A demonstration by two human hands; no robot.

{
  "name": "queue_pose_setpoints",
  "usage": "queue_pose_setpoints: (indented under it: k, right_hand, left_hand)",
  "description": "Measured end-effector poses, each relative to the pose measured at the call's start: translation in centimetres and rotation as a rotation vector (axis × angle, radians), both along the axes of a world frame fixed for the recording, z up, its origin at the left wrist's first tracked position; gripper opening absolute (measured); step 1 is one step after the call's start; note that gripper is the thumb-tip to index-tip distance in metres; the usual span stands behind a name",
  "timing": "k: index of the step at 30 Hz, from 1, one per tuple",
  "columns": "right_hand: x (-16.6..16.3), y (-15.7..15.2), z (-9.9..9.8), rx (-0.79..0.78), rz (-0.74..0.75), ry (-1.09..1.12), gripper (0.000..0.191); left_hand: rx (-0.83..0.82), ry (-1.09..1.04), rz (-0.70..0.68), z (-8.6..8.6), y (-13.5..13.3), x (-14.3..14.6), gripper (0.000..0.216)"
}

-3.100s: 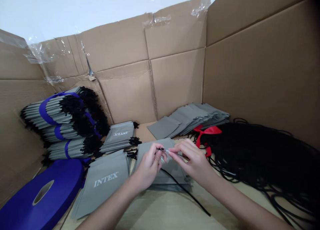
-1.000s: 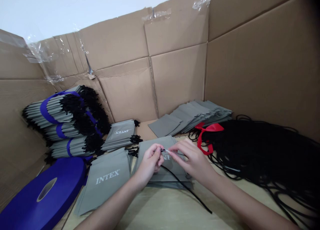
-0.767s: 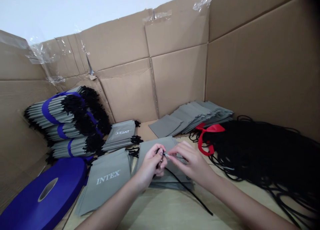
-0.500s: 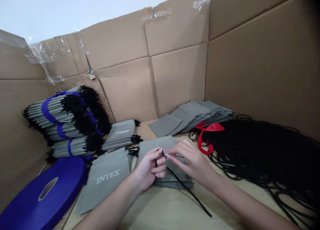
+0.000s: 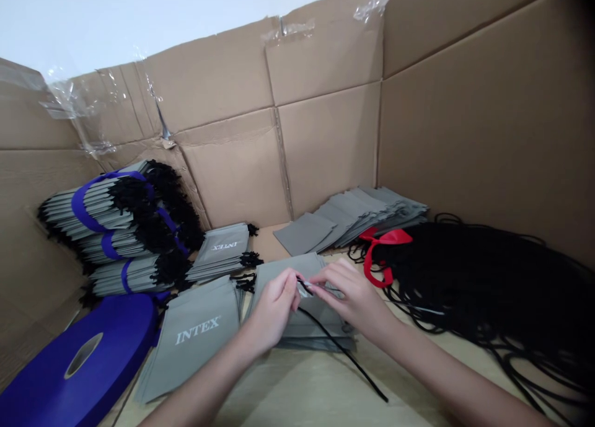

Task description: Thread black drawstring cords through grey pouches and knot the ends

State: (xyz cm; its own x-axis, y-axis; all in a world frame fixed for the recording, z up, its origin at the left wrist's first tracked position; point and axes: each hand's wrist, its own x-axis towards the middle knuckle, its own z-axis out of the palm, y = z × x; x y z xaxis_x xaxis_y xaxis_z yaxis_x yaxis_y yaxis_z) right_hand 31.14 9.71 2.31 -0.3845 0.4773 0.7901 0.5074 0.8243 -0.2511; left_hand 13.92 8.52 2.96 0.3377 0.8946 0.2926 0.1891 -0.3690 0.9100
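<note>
In the middle of the view a black cord (image 5: pixel 344 352) hangs from my left hand (image 5: pixel 275 306), its loose end lying toward the front of the table. My left hand is closed on the cord, thumb and fingers pressed together. My right hand (image 5: pixel 351 294) pinches a small, thin, light-coloured piece at the cord's upper part; its kind is too small to make out. Both hands' fingertips almost meet above a stack of grey fabric pouches (image 5: pixel 290 266).
Pouches printed INTEX (image 5: pixel 198 331) lie at the left, near a blue ribbon roll (image 5: pixel 116 346). Bundled pouches (image 5: pixel 105 204) stand behind. More grey pouches (image 5: pixel 353 213) are spread at the back. Black cords (image 5: pixel 488 290) with a red tie (image 5: pixel 393 237) fill the right. Cardboard walls (image 5: pixel 232 179) surround the table.
My left hand has turned, its fingers now curled under and more hidden, and a short stretch of cord shows between the hands. The right hand stays nearly in place, still pinching.
</note>
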Motion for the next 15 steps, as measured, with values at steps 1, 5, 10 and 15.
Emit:
queue_pose_setpoints:
  k: [1,5,10,15]
  right_hand:
    - [0.0,-0.01,0.01,0.005,0.004,0.007,0.005]
    - [0.11,-0.11,0.09,0.03,0.02,0.024,0.004]
    - [0.15,-0.29,0.17,0.043,0.039,0.029,0.004]
    - [-0.21,-0.47,-0.16,0.027,0.043,-0.016,0.009]
  left_hand:
    - [0.048,0.071,0.004,0.15,-0.2,-0.08,0.037]
    - [0.13,0.288,0.009,0.8,-0.74,-0.38,0.035]
    - [0.24,0.496,0.095,1.0,-0.7,-0.52,0.029]
    - [0.384,0.613,0.35,0.16,-0.48,-0.51,0.034]
